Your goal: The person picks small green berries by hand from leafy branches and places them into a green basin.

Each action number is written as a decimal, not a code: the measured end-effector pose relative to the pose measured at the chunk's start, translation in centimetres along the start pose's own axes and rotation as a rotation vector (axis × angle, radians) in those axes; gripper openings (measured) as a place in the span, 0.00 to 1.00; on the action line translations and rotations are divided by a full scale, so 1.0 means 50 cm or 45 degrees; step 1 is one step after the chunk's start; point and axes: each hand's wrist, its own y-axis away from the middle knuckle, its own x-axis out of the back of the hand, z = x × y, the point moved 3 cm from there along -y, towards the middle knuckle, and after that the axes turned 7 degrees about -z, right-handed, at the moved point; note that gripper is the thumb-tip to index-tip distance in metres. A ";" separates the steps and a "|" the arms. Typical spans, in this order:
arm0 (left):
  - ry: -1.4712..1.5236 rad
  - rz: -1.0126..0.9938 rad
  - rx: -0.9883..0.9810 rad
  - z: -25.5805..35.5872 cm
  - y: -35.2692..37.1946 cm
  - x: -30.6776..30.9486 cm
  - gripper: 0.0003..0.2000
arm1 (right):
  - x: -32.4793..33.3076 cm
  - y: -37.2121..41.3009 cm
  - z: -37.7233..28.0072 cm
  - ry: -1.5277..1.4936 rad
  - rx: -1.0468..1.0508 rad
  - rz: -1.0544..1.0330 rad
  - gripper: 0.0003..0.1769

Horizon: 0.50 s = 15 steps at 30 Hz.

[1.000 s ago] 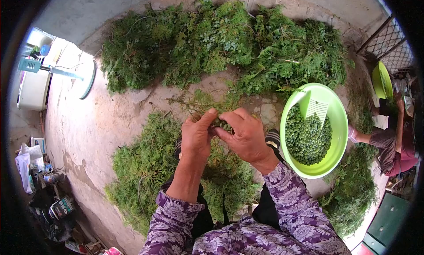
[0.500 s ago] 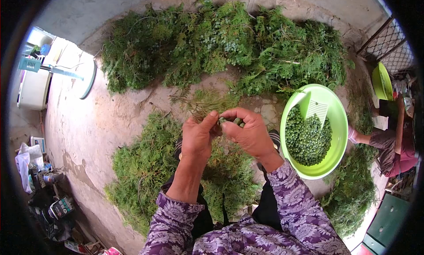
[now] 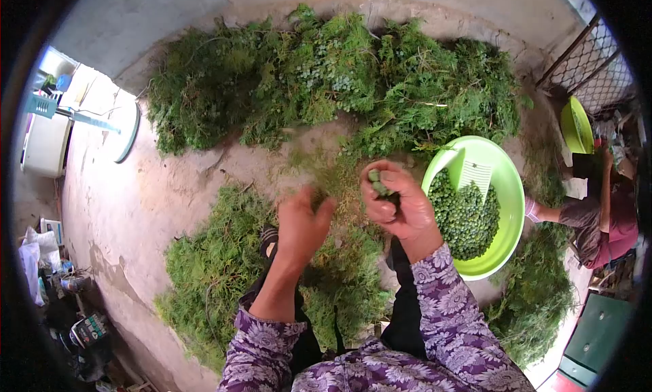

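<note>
My right hand (image 3: 401,202) is curled around several green cones (image 3: 377,181), cupped in its palm and fingers. It is just left of a lime-green basin (image 3: 513,215) with a ridged panel, holding a heap of the same small green cones (image 3: 468,222). To the left, my left hand (image 3: 304,222) is closed, thumb against the fingers, on a feathery evergreen sprig (image 3: 316,161). The sprig is smeared by motion and sticks out beyond the fingers. A gap separates the two hands.
Cut evergreen branches (image 3: 326,86) lie along the wall, with more greenery (image 3: 210,270) near my feet. At the right a seated person (image 3: 604,222) is beside another green basin (image 3: 576,126). A fan base (image 3: 129,134) stands at the left, above assorted clutter (image 3: 75,304).
My hands, together half a second ago, are now apart. My right hand has turned palm up, showing the cones, while my left has moved slightly left and down with the sprig.
</note>
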 end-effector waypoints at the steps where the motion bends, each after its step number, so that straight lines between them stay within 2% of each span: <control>1: 0.003 0.005 -0.002 0.001 0.003 -0.004 0.06 | 0.003 0.004 -0.015 0.012 0.096 -0.005 0.11; 3: -0.871 -0.523 0.056 -0.003 0.014 -0.044 0.09 | 0.015 0.008 -0.039 0.042 0.142 0.043 0.11; 4: -0.945 -0.683 0.056 -0.013 0.023 -0.059 0.10 | 0.028 0.007 -0.050 0.020 0.220 0.074 0.11; 5: -0.938 -0.682 0.056 -0.009 0.030 -0.062 0.10 | 0.041 0.008 -0.063 -0.003 0.300 0.105 0.11; 7: -1.028 -1.023 -0.040 -0.005 0.052 -0.077 0.10 | 0.063 0.015 -0.081 0.010 0.333 0.129 0.12; 11: -0.926 -0.905 -0.269 0.004 0.071 -0.090 0.12 | 0.101 0.039 -0.114 -0.054 0.412 0.201 0.12; 13: -0.890 -0.882 -0.320 0.001 0.082 -0.105 0.12 | 0.144 0.066 -0.138 0.000 0.515 0.364 0.12; 15: -0.848 -0.854 -0.379 0.003 0.097 -0.118 0.13 | 0.192 0.110 -0.174 0.169 0.605 0.707 0.15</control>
